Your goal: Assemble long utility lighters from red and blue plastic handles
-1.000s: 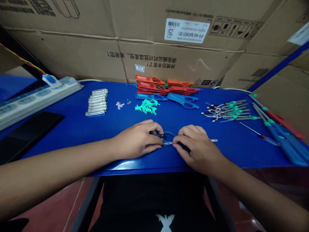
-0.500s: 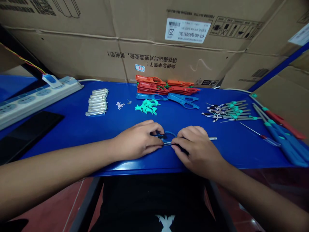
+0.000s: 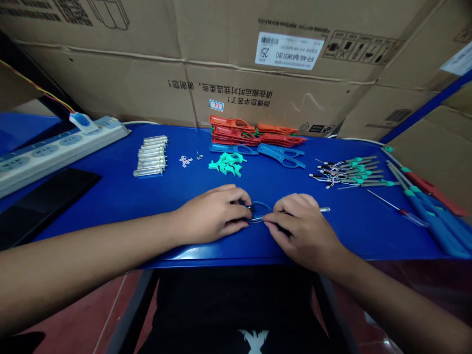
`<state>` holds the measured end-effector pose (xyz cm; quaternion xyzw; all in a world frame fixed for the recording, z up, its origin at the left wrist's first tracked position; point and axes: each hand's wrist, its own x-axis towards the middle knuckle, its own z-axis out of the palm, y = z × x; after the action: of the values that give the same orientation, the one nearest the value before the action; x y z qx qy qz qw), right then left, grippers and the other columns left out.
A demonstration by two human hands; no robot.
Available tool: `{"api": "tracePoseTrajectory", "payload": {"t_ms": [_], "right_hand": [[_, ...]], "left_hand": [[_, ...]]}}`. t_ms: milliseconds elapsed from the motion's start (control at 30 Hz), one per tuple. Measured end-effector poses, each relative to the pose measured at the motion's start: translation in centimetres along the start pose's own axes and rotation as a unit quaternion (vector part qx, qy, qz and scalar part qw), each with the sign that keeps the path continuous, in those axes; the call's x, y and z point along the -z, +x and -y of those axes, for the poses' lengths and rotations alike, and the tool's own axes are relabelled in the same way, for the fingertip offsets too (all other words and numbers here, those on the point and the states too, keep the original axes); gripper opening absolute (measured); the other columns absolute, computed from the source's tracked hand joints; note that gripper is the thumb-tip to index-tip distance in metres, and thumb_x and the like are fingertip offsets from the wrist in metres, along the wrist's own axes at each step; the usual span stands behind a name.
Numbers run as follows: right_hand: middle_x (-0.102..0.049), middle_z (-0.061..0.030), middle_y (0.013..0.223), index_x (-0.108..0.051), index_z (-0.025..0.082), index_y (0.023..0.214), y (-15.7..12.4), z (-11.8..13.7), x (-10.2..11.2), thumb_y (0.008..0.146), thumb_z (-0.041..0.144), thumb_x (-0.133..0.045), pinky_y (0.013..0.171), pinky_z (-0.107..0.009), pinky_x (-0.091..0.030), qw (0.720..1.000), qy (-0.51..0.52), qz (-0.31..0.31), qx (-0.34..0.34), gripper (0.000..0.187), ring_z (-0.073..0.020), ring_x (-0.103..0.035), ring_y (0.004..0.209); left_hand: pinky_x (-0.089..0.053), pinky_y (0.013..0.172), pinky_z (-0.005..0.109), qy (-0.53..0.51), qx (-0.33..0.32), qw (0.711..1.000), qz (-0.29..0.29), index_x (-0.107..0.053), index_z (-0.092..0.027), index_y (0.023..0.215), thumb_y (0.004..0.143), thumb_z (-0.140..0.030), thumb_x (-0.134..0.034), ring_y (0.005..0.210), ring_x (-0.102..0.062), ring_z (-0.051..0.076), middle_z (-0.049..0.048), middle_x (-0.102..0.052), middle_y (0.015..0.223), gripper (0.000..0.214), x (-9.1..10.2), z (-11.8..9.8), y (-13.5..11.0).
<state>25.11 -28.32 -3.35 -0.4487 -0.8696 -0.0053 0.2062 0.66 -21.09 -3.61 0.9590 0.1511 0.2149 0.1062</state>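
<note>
My left hand is closed, its thumb and fingers pinching the left end of a blue plastic handle shell low over the front of the table. My right hand grips the same shell's right part, fingertips pressed at its lower edge. The shell's oval opening shows between the hands, with a thin pale wire along its lower side. From behind my right hand sticks out a grey metal rod; how it joins the shell is hidden. My fingers cover most of the shell.
Beyond the hands lie green plastic pieces and stacked orange, red and blue shells. Clear tubes, a phone and a power strip are left. Right are wired rods, a screwdriver and blue-handled tools.
My left fingertips have shifted slightly over the shell's left end, and the dark part seen beside them is now mostly covered. My right hand keeps its grip. The view has tilted a little.
</note>
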Motion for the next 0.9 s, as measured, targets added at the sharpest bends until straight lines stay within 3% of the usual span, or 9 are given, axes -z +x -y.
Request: {"api": "tracePoseTrajectory", "payload": {"t_ms": [400, 633, 900], "right_hand": [[-0.063, -0.0059, 0.089, -0.072, 0.019, 0.095, 0.8, 0.4, 0.3, 0.096, 0.026, -0.055, 0.08, -0.041, -0.036, 0.998, -0.031, 0.045, -0.006, 0.018, -0.022, -0.053, 0.086], [-0.068, -0.0079, 0.106, -0.071, 0.021, 0.109, 0.7, -2.8, 1.9, 0.094, 0.023, -0.058, 0.09, -0.04, -0.045, 0.998, 0.058, 0.039, -0.008, 0.02, -0.0218, -0.06, 0.1], [-0.071, -0.0037, 0.088, -0.079, 0.023, 0.097, 1.5, -4.9, 1.7, 0.093, 0.025, -0.062, 0.077, -0.031, -0.052, 0.984, 0.151, 0.091, -0.032, 0.017, -0.0158, -0.065, 0.081]], "left_hand": [[-0.053, 0.09, 0.037, 0.01, 0.013, 1.0, 0.022, -0.076, -0.021, 0.104, 0.097, -0.031, -0.058, 0.092, -0.063, 0.018, 0.0099, -0.065, 0.117, 0.022, 0.0, 0.1, 0.1], [-0.053, 0.091, 0.035, -0.023, 0.021, 0.999, 0.026, -0.077, -0.02, 0.104, 0.094, -0.03, -0.062, 0.096, -0.066, 0.02, 0.0095, -0.07, 0.113, 0.021, 0.3, 0.3, 0.2], [-0.056, 0.088, 0.038, 0.019, 0.018, 0.999, 0.033, -0.078, -0.021, 0.105, 0.097, -0.029, -0.058, 0.094, -0.067, 0.02, 0.0104, -0.071, 0.118, 0.023, 0.3, 0.1, 0.2]]}}
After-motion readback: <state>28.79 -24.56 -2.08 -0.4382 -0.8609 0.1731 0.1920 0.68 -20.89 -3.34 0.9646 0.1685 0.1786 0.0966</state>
